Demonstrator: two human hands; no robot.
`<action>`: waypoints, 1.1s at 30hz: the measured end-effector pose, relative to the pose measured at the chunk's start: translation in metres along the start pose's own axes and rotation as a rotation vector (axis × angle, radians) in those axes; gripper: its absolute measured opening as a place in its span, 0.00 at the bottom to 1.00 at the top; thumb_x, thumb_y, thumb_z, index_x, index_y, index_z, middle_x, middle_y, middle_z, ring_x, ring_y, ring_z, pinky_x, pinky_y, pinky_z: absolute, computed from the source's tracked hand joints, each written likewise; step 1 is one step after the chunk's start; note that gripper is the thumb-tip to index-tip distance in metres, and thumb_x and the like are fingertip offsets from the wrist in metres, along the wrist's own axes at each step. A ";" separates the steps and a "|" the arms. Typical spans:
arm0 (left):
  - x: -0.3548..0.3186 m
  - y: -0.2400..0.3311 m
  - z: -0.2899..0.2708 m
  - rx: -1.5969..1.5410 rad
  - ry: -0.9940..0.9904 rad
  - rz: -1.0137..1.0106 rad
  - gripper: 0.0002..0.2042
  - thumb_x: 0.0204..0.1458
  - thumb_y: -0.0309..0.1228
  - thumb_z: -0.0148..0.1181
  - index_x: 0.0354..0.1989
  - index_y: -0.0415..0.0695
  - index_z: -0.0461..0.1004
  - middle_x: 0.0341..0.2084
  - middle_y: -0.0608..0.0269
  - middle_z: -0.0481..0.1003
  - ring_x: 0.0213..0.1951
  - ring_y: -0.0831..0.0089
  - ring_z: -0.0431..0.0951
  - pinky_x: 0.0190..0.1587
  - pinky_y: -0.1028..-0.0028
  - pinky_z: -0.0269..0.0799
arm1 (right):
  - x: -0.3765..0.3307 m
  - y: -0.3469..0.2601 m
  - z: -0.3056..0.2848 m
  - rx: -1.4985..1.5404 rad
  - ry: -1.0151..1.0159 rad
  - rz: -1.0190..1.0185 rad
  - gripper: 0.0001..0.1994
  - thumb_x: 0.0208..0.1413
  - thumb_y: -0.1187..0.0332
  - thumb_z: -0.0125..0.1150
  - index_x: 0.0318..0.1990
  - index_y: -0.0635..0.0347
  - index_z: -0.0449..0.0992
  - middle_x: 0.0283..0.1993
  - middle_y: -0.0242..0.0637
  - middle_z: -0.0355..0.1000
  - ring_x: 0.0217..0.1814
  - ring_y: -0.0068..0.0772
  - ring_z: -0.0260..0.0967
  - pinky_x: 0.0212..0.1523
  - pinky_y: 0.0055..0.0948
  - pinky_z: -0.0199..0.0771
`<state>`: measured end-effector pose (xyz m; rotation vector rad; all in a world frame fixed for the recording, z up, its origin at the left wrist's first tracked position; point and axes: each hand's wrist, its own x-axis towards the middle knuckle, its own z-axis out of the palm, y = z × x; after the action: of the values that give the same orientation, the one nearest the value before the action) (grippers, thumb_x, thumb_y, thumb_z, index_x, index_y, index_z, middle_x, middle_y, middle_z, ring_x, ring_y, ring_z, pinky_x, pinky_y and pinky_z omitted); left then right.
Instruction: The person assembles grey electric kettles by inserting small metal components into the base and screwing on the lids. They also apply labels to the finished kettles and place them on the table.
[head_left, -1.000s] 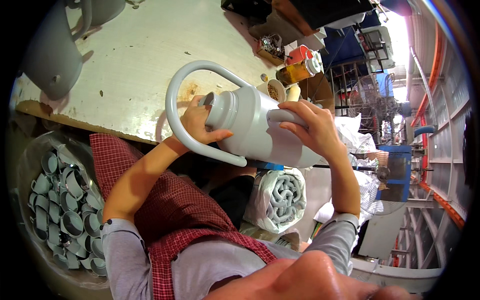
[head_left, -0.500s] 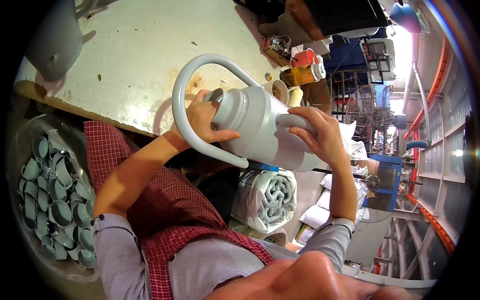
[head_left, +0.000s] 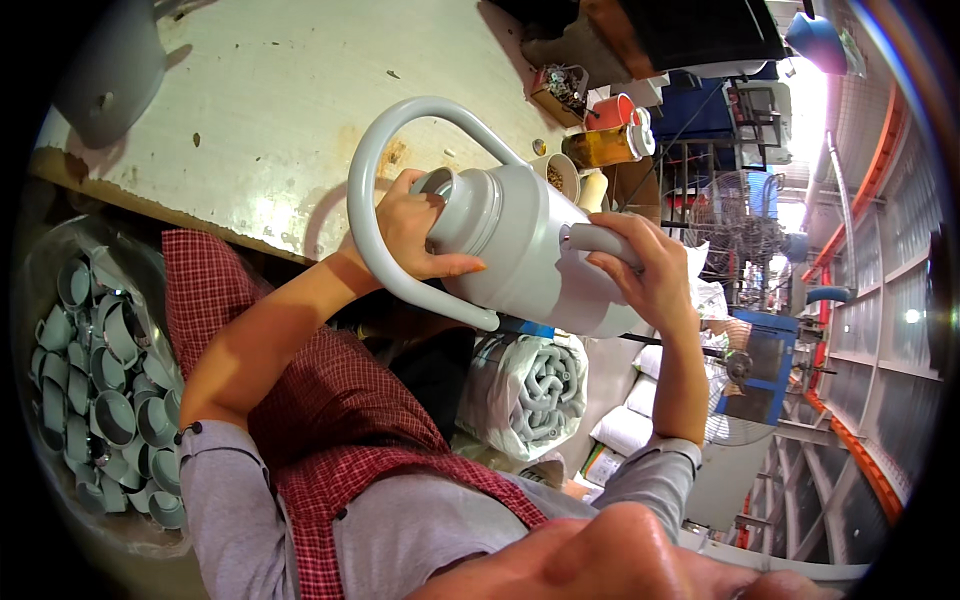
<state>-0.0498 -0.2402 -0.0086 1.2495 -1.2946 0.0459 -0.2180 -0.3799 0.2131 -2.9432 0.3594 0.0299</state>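
Gripping a grey plastic watering can [head_left: 540, 255] in mid-air, the person is holding it just past the near edge of the worn white workbench [head_left: 250, 110], with the left hand [head_left: 415, 230] closing around its open neck inside the big loop handle and the right hand [head_left: 645, 270] clamping on the spout stub at its side. Below the can a bag of rolled grey parts [head_left: 525, 390] is lying, and a sack of small grey cups [head_left: 100, 390] is sitting under the bench's left corner.
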 end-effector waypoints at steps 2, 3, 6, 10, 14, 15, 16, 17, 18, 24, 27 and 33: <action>-0.002 0.000 0.000 0.012 -0.008 -0.012 0.28 0.38 0.54 0.70 0.19 0.36 0.72 0.14 0.55 0.70 0.22 0.59 0.71 0.46 0.62 0.63 | 0.001 -0.001 -0.002 0.016 0.017 -0.022 0.17 0.50 0.62 0.67 0.47 0.54 0.75 0.37 0.41 0.75 0.34 0.43 0.75 0.35 0.34 0.74; -0.003 0.000 0.001 0.017 -0.012 -0.017 0.28 0.38 0.54 0.70 0.19 0.36 0.72 0.14 0.55 0.70 0.22 0.59 0.71 0.46 0.62 0.63 | 0.002 -0.002 -0.002 0.011 -0.007 -0.011 0.17 0.50 0.62 0.67 0.47 0.55 0.75 0.37 0.41 0.75 0.34 0.43 0.75 0.35 0.34 0.74; -0.002 0.000 -0.002 0.027 -0.007 -0.010 0.28 0.39 0.54 0.70 0.18 0.36 0.72 0.14 0.54 0.70 0.23 0.59 0.72 0.46 0.62 0.63 | 0.005 -0.004 0.000 0.001 -0.056 0.020 0.17 0.51 0.62 0.67 0.47 0.55 0.75 0.37 0.41 0.76 0.35 0.44 0.76 0.35 0.34 0.75; -0.004 0.001 0.000 -0.003 -0.009 -0.021 0.28 0.39 0.55 0.70 0.17 0.36 0.72 0.14 0.54 0.70 0.23 0.59 0.72 0.46 0.62 0.63 | 0.004 -0.003 0.002 0.009 -0.066 0.040 0.17 0.51 0.62 0.67 0.47 0.55 0.74 0.38 0.43 0.76 0.36 0.45 0.76 0.36 0.35 0.75; -0.004 0.003 -0.001 -0.003 -0.013 -0.025 0.28 0.39 0.54 0.70 0.17 0.37 0.71 0.14 0.55 0.70 0.22 0.59 0.71 0.46 0.62 0.63 | 0.005 -0.006 0.000 0.014 -0.092 0.073 0.17 0.52 0.61 0.66 0.48 0.55 0.74 0.38 0.45 0.76 0.36 0.47 0.76 0.37 0.36 0.75; -0.004 0.003 0.000 -0.004 -0.014 -0.026 0.28 0.39 0.54 0.70 0.17 0.37 0.71 0.14 0.55 0.69 0.22 0.59 0.71 0.47 0.62 0.63 | 0.005 -0.006 0.000 0.007 -0.094 0.084 0.17 0.52 0.61 0.66 0.48 0.55 0.74 0.38 0.45 0.76 0.36 0.47 0.76 0.37 0.37 0.75; -0.004 0.003 0.000 -0.003 -0.015 -0.027 0.28 0.39 0.54 0.70 0.17 0.38 0.71 0.14 0.55 0.69 0.21 0.59 0.71 0.47 0.62 0.63 | 0.005 -0.007 0.000 -0.001 -0.096 0.095 0.17 0.52 0.61 0.66 0.48 0.55 0.74 0.38 0.45 0.76 0.37 0.48 0.76 0.37 0.37 0.75; -0.004 0.003 -0.001 -0.004 -0.003 -0.018 0.28 0.39 0.54 0.70 0.17 0.38 0.70 0.14 0.55 0.69 0.21 0.59 0.71 0.47 0.61 0.63 | 0.005 -0.008 0.000 -0.009 -0.100 0.104 0.17 0.52 0.61 0.66 0.48 0.55 0.73 0.38 0.45 0.76 0.37 0.48 0.76 0.37 0.37 0.75; -0.003 0.002 -0.001 -0.004 0.008 -0.009 0.27 0.39 0.54 0.70 0.17 0.38 0.70 0.14 0.55 0.69 0.21 0.59 0.70 0.47 0.61 0.63 | 0.006 -0.007 0.001 -0.012 -0.095 0.101 0.17 0.52 0.60 0.66 0.47 0.55 0.73 0.38 0.46 0.76 0.37 0.48 0.76 0.37 0.37 0.75; -0.002 0.001 -0.001 -0.032 0.015 0.000 0.27 0.38 0.53 0.71 0.18 0.39 0.70 0.14 0.55 0.69 0.21 0.58 0.70 0.48 0.58 0.62 | 0.006 -0.005 0.003 -0.028 -0.096 0.077 0.17 0.52 0.60 0.66 0.47 0.55 0.73 0.37 0.45 0.76 0.36 0.48 0.76 0.36 0.37 0.75; -0.006 -0.001 -0.007 -0.058 -0.140 -0.053 0.26 0.39 0.47 0.71 0.39 0.37 0.75 0.33 0.52 0.77 0.40 0.51 0.74 0.55 0.55 0.58 | 0.008 -0.005 0.004 -0.040 -0.097 0.056 0.17 0.52 0.60 0.66 0.47 0.55 0.73 0.36 0.45 0.76 0.35 0.47 0.76 0.36 0.37 0.75; 0.002 0.005 -0.004 -0.042 -0.002 0.084 0.24 0.39 0.50 0.70 0.29 0.37 0.75 0.22 0.54 0.75 0.29 0.56 0.75 0.51 0.57 0.59 | 0.005 -0.004 0.004 -0.103 -0.109 0.012 0.17 0.50 0.59 0.67 0.46 0.54 0.73 0.33 0.44 0.75 0.33 0.46 0.75 0.33 0.38 0.74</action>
<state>-0.0495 -0.2364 -0.0034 1.1593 -1.3423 0.0768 -0.2120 -0.3767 0.2096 -3.0248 0.3700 0.2158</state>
